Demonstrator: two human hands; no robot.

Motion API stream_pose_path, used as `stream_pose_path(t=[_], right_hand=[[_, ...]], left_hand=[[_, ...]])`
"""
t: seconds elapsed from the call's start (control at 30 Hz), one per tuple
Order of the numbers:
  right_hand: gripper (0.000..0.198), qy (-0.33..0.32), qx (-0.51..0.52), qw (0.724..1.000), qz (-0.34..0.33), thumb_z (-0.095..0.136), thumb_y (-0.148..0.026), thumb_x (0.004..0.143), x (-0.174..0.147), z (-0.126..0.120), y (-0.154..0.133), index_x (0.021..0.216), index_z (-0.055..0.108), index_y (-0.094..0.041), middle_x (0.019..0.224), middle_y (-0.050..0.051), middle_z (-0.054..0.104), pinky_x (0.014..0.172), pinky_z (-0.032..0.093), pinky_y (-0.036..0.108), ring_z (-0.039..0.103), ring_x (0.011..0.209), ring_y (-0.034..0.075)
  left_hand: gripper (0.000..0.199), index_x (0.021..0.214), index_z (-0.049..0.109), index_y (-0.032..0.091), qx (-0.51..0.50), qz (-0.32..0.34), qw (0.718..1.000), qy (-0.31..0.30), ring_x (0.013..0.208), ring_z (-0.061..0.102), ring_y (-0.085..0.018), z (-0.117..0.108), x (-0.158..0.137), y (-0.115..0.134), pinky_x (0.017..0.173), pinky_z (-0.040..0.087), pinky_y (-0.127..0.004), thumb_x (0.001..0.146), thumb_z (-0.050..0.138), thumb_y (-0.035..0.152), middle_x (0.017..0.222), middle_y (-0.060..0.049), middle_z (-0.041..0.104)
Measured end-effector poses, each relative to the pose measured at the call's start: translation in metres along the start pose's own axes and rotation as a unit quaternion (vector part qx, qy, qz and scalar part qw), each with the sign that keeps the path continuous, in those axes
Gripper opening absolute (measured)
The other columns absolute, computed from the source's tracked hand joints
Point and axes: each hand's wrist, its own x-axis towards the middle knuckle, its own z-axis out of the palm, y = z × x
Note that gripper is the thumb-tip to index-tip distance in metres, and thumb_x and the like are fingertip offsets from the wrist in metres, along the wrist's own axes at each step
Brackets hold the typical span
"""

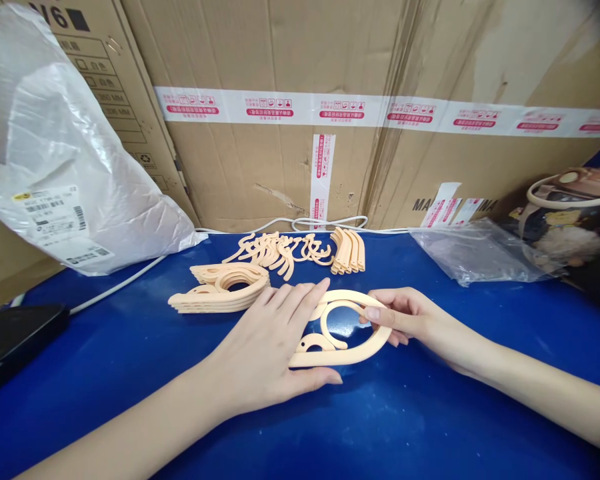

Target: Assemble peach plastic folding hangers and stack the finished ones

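A cream plastic folding hanger [353, 353] is held low over the blue table between both hands, its curved hook folded inside the rounded frame. My left hand [267, 333] lies across its left end, palm down, with the thumb along the near side; that end is hidden. My right hand [403, 317] pinches the right rim between thumb and fingers. Just beyond my left hand rests a neat stack of similar folded hangers [215, 303]. Farther back are a loose pile of small hook pieces [275, 250] and several curved arm pieces [349, 252] side by side.
Large cardboard boxes [260, 173] stand behind the blue table [380, 427]. A white plastic mailer bag [80, 167] leans at the left above a black device [20, 340]. At the right are a clear plastic bag [480, 253] and a brown bag [570, 213]. A white cable [120, 287] crosses the back.
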Motion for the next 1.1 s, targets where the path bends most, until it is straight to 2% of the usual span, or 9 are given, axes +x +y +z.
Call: stream_pose_path(t=[0.17,0.3,0.53,0.63,0.7,0.77,0.83,0.93,1.1], right_hand=[[0.037,-0.014,-0.003,1.0,0.001,0.067,-0.051,0.078,0.0,0.002,-0.001,0.073,0.058,-0.015,0.059,-0.005,0.045,0.045,0.028,0.021,0.039,0.051,0.007],[0.037,-0.023,0.001,1.0,-0.001,0.066,-0.05,0.08,0.001,0.002,0.001,0.074,0.058,-0.015,0.06,-0.005,0.045,0.046,0.03,0.02,0.04,0.051,0.006],[0.034,-0.049,0.005,0.999,-0.015,0.063,-0.048,0.084,-0.004,0.004,0.004,0.081,0.06,-0.014,0.059,-0.005,0.048,0.048,0.032,0.02,0.042,0.051,0.007],[0.046,-0.029,0.012,0.998,-0.051,0.041,-0.054,0.095,-0.005,0.002,0.002,0.079,0.059,-0.015,0.06,-0.001,0.054,0.05,0.034,0.022,0.048,0.053,0.01],[0.052,-0.009,-0.048,0.994,-0.096,0.027,-0.053,0.099,-0.006,-0.002,0.0,0.088,0.061,-0.016,0.068,0.003,0.061,0.056,0.04,0.025,0.054,0.061,0.013],[0.042,0.002,-0.182,0.973,-0.144,0.035,-0.049,0.098,-0.006,-0.005,-0.002,0.101,0.063,-0.018,0.086,0.006,0.065,0.071,0.045,0.03,0.059,0.079,0.017],[0.031,-0.006,-0.331,0.924,-0.192,0.047,-0.044,0.095,-0.005,-0.008,-0.002,0.109,0.062,-0.021,0.104,0.007,0.064,0.087,0.043,0.036,0.057,0.097,0.02],[0.033,-0.039,-0.465,0.851,-0.242,0.051,-0.043,0.093,-0.004,-0.01,0.001,0.117,0.061,-0.023,0.124,0.009,0.057,0.096,0.041,0.042,0.052,0.114,0.025],[0.044,-0.056,-0.503,0.825,-0.25,0.051,-0.046,0.092,0.0,-0.012,0.009,0.131,0.052,-0.024,0.141,0.011,0.046,0.101,0.039,0.046,0.044,0.127,0.027]], left_hand=[[0.084,0.148,0.011,0.02,-0.037,0.005,0.999,-0.005,0.115,0.048,-0.03,0.001,-0.002,0.001,0.096,0.038,-0.045,0.086,0.049,0.061,0.136,-0.014,0.046],[0.074,0.148,0.014,0.022,-0.061,0.001,0.998,-0.03,0.119,0.045,-0.029,-0.003,-0.004,0.004,0.098,0.037,-0.045,0.09,0.049,0.051,0.139,-0.012,0.043],[0.082,0.144,0.022,0.018,-0.038,0.007,0.999,0.011,0.113,0.05,-0.03,-0.001,0.0,0.014,0.094,0.042,-0.046,0.083,0.053,0.063,0.133,-0.014,0.047],[0.072,0.141,0.03,0.017,-0.03,0.01,0.999,0.024,0.118,0.047,-0.03,-0.018,0.005,0.014,0.098,0.041,-0.046,0.085,0.057,0.052,0.133,-0.014,0.047],[0.066,0.139,0.033,0.019,-0.029,-0.009,0.999,0.02,0.124,0.044,-0.03,-0.038,0.009,0.006,0.102,0.039,-0.044,0.084,0.059,0.046,0.135,-0.013,0.045],[0.063,0.139,0.035,0.022,-0.034,-0.038,0.999,0.008,0.123,0.045,-0.029,-0.058,0.01,-0.011,0.102,0.04,-0.042,0.084,0.058,0.043,0.135,-0.011,0.044],[0.061,0.135,0.041,0.022,-0.048,-0.086,0.995,-0.003,0.112,0.054,-0.026,-0.073,0.008,-0.033,0.095,0.046,-0.039,0.083,0.058,0.049,0.13,-0.009,0.047],[0.067,0.132,0.046,0.02,-0.047,-0.136,0.99,0.006,0.113,0.053,-0.028,-0.083,0.0,-0.062,0.096,0.045,-0.038,0.077,0.062,0.055,0.128,-0.009,0.051],[0.051,0.132,0.044,0.017,-0.061,-0.202,0.977,-0.022,0.114,0.054,-0.021,-0.087,-0.015,-0.073,0.101,0.04,-0.039,0.088,0.055,0.04,0.129,-0.004,0.055]])
